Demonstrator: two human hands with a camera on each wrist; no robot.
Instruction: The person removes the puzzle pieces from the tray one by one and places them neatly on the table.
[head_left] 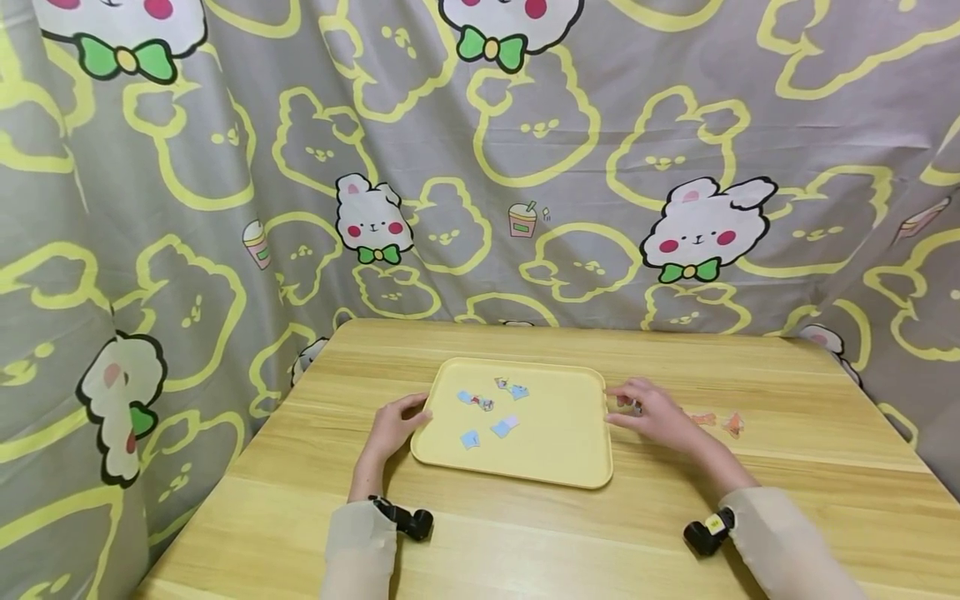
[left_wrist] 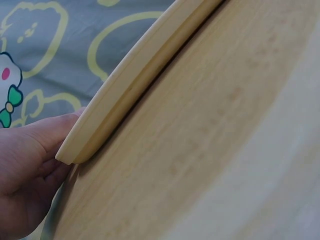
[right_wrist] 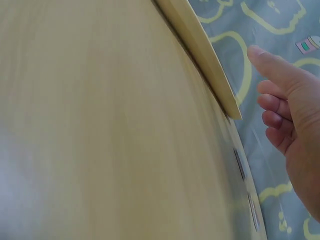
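A yellow tray (head_left: 555, 433) lies on the wooden table, with several small, mostly blue cut-out pieces (head_left: 470, 439) in its left half. At the tray's left edge, my left hand (head_left: 397, 425) grips the rim between thumb and fingers; the left wrist view shows this hand (left_wrist: 30, 170) at the corner of the tray (left_wrist: 115, 95), its fingertips partly hidden. My right hand (head_left: 652, 412) is beside the right edge. In the right wrist view, that hand (right_wrist: 295, 110) appears apart from the tray (right_wrist: 205, 55), thumb extended and fingers loosely curled, holding nothing.
Orange cut-out pieces (head_left: 733, 425) lie on the table (head_left: 510, 542) right of the tray, near the right forearm. Black wrist cameras (head_left: 408, 521) are strapped to both wrists. A patterned grey curtain (head_left: 450, 150) hangs behind and beside the table.
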